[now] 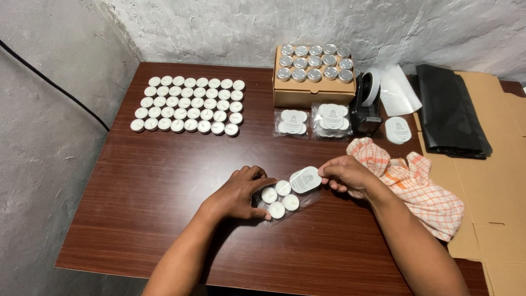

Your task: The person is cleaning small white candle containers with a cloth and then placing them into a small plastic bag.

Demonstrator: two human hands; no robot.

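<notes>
A clear plastic bag (290, 205) lies on the dark wooden table (153, 181) near its front edge, with several white tealight candles (280, 198) inside. My left hand (238, 193) grips the bag's left end, fingers curled over the candles. My right hand (344, 174) pinches the bag's right end, where a round white label card (305, 180) sits at the opening.
A grid of loose white tealights (189, 104) fills the back left. A cardboard box (312, 90) with metal-cupped candles, two packed bags (315, 120), a tape dispenser (366, 104), an orange checked cloth (416, 183), black sheets (449, 109) and flat cardboard (487, 186) lie at back and right.
</notes>
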